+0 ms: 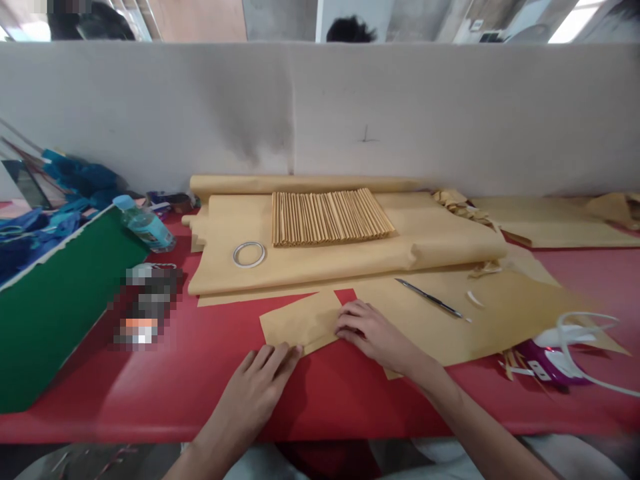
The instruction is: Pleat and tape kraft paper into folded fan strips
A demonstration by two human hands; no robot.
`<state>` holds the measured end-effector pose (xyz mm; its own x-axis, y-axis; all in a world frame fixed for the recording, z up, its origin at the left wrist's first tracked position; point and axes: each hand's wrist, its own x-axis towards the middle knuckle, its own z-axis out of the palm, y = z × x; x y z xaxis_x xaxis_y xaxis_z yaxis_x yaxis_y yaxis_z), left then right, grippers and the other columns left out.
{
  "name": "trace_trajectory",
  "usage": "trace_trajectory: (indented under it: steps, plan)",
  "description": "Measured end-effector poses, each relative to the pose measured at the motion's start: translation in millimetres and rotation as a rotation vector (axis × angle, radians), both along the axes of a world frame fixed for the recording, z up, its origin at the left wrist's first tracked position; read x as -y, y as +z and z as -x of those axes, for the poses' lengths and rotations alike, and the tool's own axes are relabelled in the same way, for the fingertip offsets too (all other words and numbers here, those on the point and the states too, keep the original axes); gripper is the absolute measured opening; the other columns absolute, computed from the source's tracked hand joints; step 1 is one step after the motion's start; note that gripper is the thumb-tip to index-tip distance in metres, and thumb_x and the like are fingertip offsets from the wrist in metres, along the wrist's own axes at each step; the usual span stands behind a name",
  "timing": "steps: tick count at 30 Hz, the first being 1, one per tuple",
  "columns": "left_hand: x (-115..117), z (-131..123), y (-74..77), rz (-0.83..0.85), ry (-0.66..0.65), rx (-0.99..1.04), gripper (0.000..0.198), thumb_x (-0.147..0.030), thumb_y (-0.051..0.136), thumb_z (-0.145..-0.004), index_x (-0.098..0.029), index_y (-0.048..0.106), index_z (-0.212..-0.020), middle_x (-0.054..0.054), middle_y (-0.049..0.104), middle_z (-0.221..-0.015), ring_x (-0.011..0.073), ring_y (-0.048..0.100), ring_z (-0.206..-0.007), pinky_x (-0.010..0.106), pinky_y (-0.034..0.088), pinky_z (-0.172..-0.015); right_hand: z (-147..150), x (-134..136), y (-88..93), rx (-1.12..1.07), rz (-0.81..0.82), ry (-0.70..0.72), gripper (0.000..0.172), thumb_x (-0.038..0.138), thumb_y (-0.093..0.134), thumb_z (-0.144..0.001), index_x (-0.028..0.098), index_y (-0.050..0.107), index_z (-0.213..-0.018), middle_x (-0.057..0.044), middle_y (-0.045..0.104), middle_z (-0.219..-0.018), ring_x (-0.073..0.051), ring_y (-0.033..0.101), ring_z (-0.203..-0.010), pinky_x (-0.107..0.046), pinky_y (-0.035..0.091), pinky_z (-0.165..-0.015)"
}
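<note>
A small sheet of brown kraft paper [300, 322] lies slantwise on the red tabletop, with a narrow strip along its near edge that looks folded. My left hand [267, 370] has its fingers bent and pressed together at the sheet's near-left edge. At the right end, my right hand [365, 327] curls its fingers over the paper; its fingertips are partly hidden. Beyond the hands, a pleated bundle of brown paper [330, 217] rests on larger kraft sheets [225, 230]. A dark pen-like tool [433, 299] lies to the right of my right hand.
A roll of tape [249, 255] sits on the large sheets. Leftward are a plastic bottle [146, 223], a green-sided box [75, 313] with blue material and a blurred-out item. A purple device [550, 363] with a white cord lies at right. A pale partition [325, 110] stands behind.
</note>
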<state>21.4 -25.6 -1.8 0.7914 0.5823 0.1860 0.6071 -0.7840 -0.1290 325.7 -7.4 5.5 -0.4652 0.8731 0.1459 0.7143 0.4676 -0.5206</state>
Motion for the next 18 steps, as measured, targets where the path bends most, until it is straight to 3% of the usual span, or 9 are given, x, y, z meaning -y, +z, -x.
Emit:
trace_trajectory:
  steps: [5, 9, 13, 15, 18]
  plan:
    - [10, -7, 7.7, -0.001, 0.003, 0.008, 0.057, -0.002, 0.049, -0.087, -0.014, 0.055, -0.142, 0.009, 0.069, -0.122, 0.0243, 0.059, -0.098, 0.037, 0.042, -0.084, 1, -1, 2.8, -0.006, 0.021, -0.012, 0.019, 0.029, 0.054, -0.104, 0.025, 0.072, -0.098, -0.004, 0.065, -0.105, -0.021, 0.056, -0.107, -0.038, 0.044, -0.097]
    - [31, -27, 10.0, 0.065, -0.026, 0.147, 0.040, -0.018, 0.053, -0.094, -0.010, 0.060, -0.133, 0.007, 0.071, -0.107, 0.0244, 0.060, -0.093, 0.039, 0.041, -0.082, 5, -11, 4.6, -0.043, 0.077, -0.065, 0.014, 0.035, 0.059, -0.102, 0.025, 0.070, -0.102, -0.005, 0.063, -0.108, -0.022, 0.058, -0.106, -0.037, 0.045, -0.096]
    - [38, -52, 9.3, 0.124, -0.081, 0.235, 0.016, -0.027, 0.059, -0.097, -0.017, 0.069, -0.105, 0.002, 0.070, -0.090, 0.0219, 0.061, -0.082, 0.037, 0.042, -0.074, 12, -24, 5.3, -0.078, 0.138, -0.116, 0.021, 0.044, 0.069, -0.094, 0.025, 0.067, -0.103, -0.005, 0.064, -0.112, -0.023, 0.059, -0.108, -0.040, 0.046, -0.097]
    - [34, -59, 8.8, 0.180, -0.054, 0.236, 0.011, -0.030, 0.064, -0.096, -0.020, 0.068, -0.097, 0.002, 0.072, -0.098, 0.0228, 0.062, -0.088, 0.037, 0.044, -0.078, 15, -26, 4.5, -0.079, 0.144, -0.147, 0.023, 0.045, 0.069, -0.094, 0.026, 0.066, -0.106, -0.005, 0.065, -0.114, -0.024, 0.060, -0.110, -0.042, 0.045, -0.098]
    - [26, -61, 6.3, 0.215, -0.021, 0.287, 0.025, -0.039, 0.066, -0.096, -0.021, 0.067, -0.113, 0.004, 0.070, -0.126, 0.0248, 0.062, -0.110, 0.038, 0.046, -0.092, 20, -25, 2.4, -0.079, 0.127, -0.186, 0.021, 0.044, 0.064, -0.097, 0.027, 0.067, -0.109, -0.005, 0.066, -0.116, -0.024, 0.059, -0.114, -0.044, 0.044, -0.100]
